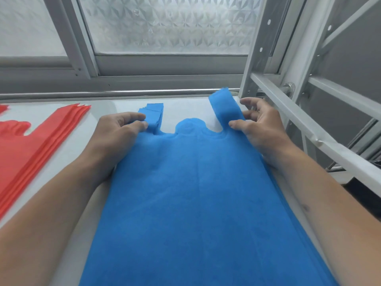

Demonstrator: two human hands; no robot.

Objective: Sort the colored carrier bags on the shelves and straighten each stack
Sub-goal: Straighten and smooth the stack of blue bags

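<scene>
A stack of blue carrier bags (195, 193) lies lengthwise on the white shelf (82, 153), handles pointing toward the window. My left hand (115, 135) pinches the stack's left handle, whose layered ends fan out just beyond my fingers. My right hand (261, 129) holds the right handle between thumb and fingers, and that handle stands lifted off the shelf. A stack of red carrier bags (26, 153) lies flat at the left, its edges fanned and uneven.
A frosted window with a grey frame (169, 65) runs behind the shelf, with a metal rail along the back edge. A white perforated shelf upright and cross bars (292, 112) stand close on the right.
</scene>
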